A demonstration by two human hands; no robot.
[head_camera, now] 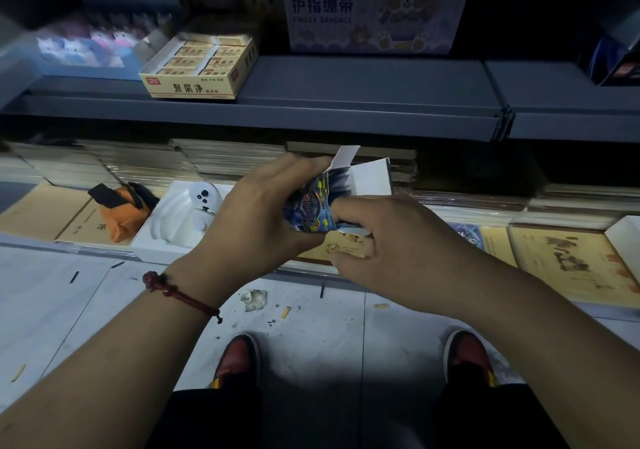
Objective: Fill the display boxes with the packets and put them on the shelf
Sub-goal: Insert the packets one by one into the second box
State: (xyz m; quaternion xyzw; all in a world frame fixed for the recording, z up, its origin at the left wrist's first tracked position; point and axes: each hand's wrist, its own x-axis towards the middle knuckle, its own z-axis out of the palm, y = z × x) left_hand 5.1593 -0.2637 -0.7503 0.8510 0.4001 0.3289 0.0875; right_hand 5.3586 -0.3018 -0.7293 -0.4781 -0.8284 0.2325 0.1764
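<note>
Packets (316, 206) of glossy, holographic foil are held as a small stack, partly inside the box (373, 176). Box and packets are carried in the air over the front edge of the lower shelf (69, 246) and rest on nothing.

The box is of thin white card, rectangular, with its top flaps standing open. It is judged light and easily crushed, so it is best held by its side walls and from beneath, not by the flaps. The left grip (256, 213) is wrapped round the box's left side, fingers behind and thumb below.

The packets are flat, soft and flexible, and their foil is judged slippery, so a loose stack may fan out or slide. They are best taken by the short ends with the stack squared. The right grip (398, 240) is clenched on the near end of the packets; its fingertips are hidden, so the exact contact cannot be told.

On the upper shelf (363, 85), which is flat, grey and matt, a yellow box (194, 79) of filled card stands at the front edge, toward the left.
</note>
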